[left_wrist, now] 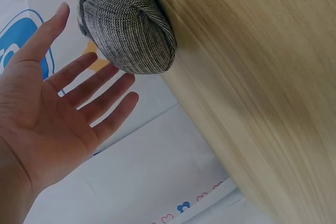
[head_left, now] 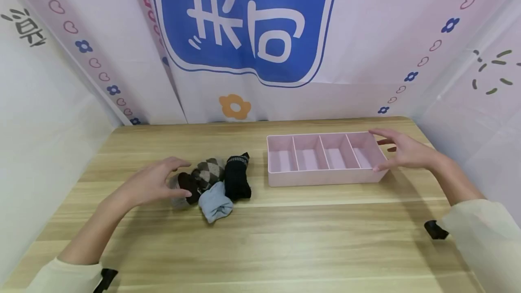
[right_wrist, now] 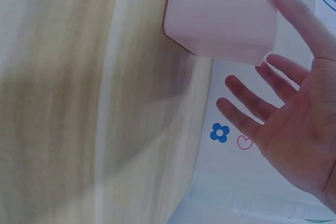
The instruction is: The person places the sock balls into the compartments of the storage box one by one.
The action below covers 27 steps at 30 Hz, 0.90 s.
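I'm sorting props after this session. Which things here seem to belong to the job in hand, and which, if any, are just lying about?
Likely the job:
- bundled socks, beside the left grip
- pink four-section tray, at the right grip

Setting rather than strays:
- wooden table
- printed backdrop

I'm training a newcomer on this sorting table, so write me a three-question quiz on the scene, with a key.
1. Count: how many compartments does the pink box have?
2. True or false: the black sock bundle lies outside the pink box.
3. Choose one: the left hand is nearest to
A. the pink box
B. the other sock bundles
C. the orange flower print

Key:
1. Four
2. True
3. B
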Each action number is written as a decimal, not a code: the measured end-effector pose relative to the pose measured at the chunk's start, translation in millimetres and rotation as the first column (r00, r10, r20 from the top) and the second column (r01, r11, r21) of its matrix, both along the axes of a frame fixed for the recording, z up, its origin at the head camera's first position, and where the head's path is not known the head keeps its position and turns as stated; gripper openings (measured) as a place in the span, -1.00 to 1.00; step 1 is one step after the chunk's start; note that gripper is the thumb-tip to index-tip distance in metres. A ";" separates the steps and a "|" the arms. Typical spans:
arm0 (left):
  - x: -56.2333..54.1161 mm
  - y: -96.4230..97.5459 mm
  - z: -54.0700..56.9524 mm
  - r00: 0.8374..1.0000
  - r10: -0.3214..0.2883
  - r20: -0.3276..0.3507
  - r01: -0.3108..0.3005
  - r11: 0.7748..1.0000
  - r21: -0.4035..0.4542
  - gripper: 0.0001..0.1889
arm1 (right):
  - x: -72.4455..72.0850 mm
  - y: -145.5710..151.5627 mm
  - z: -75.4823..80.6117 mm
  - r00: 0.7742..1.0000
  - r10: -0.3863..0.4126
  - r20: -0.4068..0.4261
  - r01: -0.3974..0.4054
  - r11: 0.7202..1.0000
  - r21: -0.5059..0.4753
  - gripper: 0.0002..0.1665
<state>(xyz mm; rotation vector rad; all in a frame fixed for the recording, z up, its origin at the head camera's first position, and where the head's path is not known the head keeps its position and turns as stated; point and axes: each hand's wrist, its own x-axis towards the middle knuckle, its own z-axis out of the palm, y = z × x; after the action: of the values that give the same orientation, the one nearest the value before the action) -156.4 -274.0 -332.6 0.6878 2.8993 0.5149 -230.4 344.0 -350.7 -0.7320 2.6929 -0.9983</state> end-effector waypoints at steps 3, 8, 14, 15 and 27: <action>-3.5 -0.5 -2.7 1.000 -0.020 0.011 0.020 1.000 0.018 -0.21 | -2.3 0.8 1.1 1.000 0.007 0.020 -0.007 1.000 0.010 0.25; -6.9 -1.5 -5.5 0.999 -0.050 0.018 0.050 0.998 0.025 -0.22 | -4.8 1.4 2.3 0.998 -0.002 0.067 0.001 1.000 0.015 0.24; -6.0 -2.5 -8.7 0.998 -0.060 0.027 0.060 0.998 -0.013 -0.10 | -5.1 0.4 1.4 0.993 -0.011 0.119 0.011 1.000 0.001 0.25; -5.9 -1.9 -9.4 0.998 -0.052 0.032 0.053 0.998 -0.025 -0.09 | -4.7 0.4 1.3 0.992 -0.014 0.127 0.014 1.000 0.000 0.26; -6.3 -4.9 -12.1 0.998 -0.064 -0.005 0.064 0.997 -0.047 -0.17 | -4.7 -1.3 2.7 0.987 -0.035 0.156 0.036 0.999 -0.004 0.26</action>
<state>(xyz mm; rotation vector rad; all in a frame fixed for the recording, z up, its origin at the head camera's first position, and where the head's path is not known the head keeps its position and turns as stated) -162.7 -278.9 -344.7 0.7741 2.8749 0.4369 -235.2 342.7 -348.0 -0.5824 2.5776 -1.0278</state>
